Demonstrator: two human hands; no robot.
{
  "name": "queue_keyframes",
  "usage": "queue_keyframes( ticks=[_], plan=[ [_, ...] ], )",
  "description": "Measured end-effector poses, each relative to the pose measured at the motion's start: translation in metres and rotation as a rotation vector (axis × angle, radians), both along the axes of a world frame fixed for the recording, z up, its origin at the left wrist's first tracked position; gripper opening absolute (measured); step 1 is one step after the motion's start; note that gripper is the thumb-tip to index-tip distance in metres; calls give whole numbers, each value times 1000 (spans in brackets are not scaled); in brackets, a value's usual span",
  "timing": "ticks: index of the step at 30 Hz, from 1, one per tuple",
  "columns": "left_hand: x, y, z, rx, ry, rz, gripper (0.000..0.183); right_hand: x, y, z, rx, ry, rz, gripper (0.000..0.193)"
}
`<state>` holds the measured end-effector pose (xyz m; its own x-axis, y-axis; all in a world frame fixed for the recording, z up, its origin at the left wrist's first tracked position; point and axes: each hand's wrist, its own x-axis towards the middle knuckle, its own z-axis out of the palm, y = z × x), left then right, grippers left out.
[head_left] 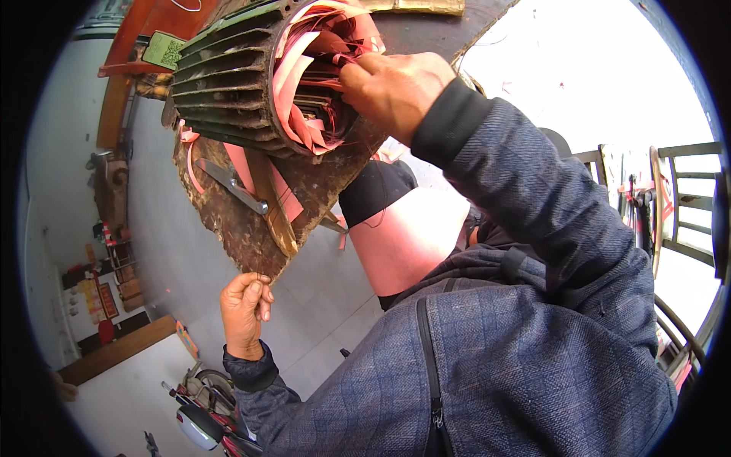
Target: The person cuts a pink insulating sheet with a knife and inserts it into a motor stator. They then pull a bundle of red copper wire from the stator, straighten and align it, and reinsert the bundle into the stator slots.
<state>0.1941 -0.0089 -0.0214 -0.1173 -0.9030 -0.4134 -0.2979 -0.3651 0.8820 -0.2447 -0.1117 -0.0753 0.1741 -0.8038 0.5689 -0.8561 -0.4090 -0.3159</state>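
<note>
A green ribbed motor housing (225,76) lies on its side on a worn wooden table (320,183). Its open end is lined with pink insulating paper (288,91), with reddish winding wires inside. My right hand (392,87) reaches to this opening, fingers closed at the wires; what they pinch is hidden. Off the table's near corner is my left hand (247,308), thumb and forefinger pressed together. Anything in that pinch is too small to name. On the table between hand and housing lie a metal bladed tool (228,185), a wooden stick (276,213) and pink paper strips (285,196).
A pink sheet (411,240) rests over my lap. Behind the housing stands a red piece of furniture (164,23). A motorbike (209,411) is at the lower left, and a slatted chair (689,202) at the right. The table edge is ragged.
</note>
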Motion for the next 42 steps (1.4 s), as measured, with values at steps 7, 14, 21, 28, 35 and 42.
queue_keyframes(
  ticks=[7, 14, 21, 28, 35, 42],
  plan=[
    [-5, -3, 8, -28, -199, -153, 18, -14, 16, 10, 226, -18, -37, 17],
    [-4, -30, 44, 12, -282, -401, 20, 12, -9, 10, 157, -13, 59, 15],
    [-11, -135, 56, -439, -257, -214, 54, 12, -16, 11, -46, 82, 188, 14],
    [-68, -269, 12, -451, 104, 69, 53, 1, -26, 8, -231, 214, 114, 17],
    [-55, -309, -22, -211, 316, -82, 54, 5, -43, -9, -390, -46, 176, 21],
    [-39, -328, -24, -180, 359, -204, 56, -6, -41, -12, -449, 25, 226, 24]
  ],
)
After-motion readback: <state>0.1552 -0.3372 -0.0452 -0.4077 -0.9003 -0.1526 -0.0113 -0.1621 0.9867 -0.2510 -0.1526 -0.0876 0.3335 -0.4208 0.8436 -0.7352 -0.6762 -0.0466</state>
